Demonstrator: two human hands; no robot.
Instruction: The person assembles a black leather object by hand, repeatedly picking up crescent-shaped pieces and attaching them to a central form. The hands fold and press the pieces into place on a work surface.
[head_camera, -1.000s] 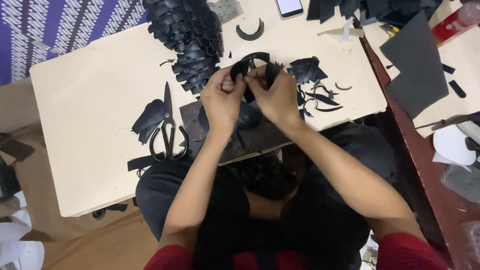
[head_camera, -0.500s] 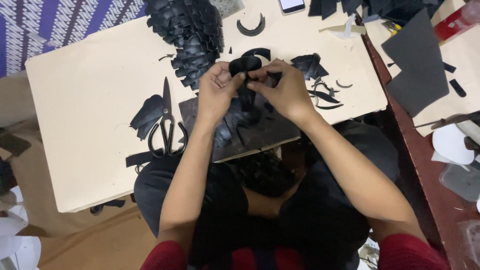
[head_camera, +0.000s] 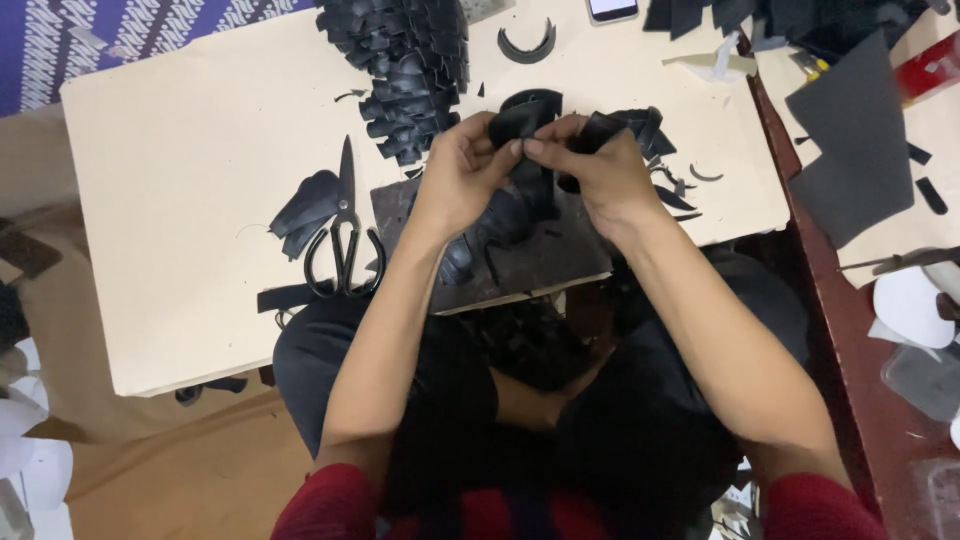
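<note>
Both hands meet above the middle of a cream board (head_camera: 180, 150). My left hand (head_camera: 462, 172) pinches the edge of a black curved leather piece (head_camera: 522, 112), and my right hand (head_camera: 590, 168) grips the same piece from the right, fingertips touching. More black leather hangs below the hands over a dark square slab (head_camera: 530, 262). A pile of black cut pieces (head_camera: 405, 62) lies just left of and behind the hands.
Black scissors (head_camera: 343, 235) lie on the board left of my left forearm, beside black scraps (head_camera: 303, 208). A black crescent offcut (head_camera: 526, 44) and a phone (head_camera: 612, 8) sit at the far edge. A dark sheet (head_camera: 850, 150) lies on the table at right.
Both hands stayed together on the black piece and have turned it, pinching fingertips closer. The camera shifted a little.
</note>
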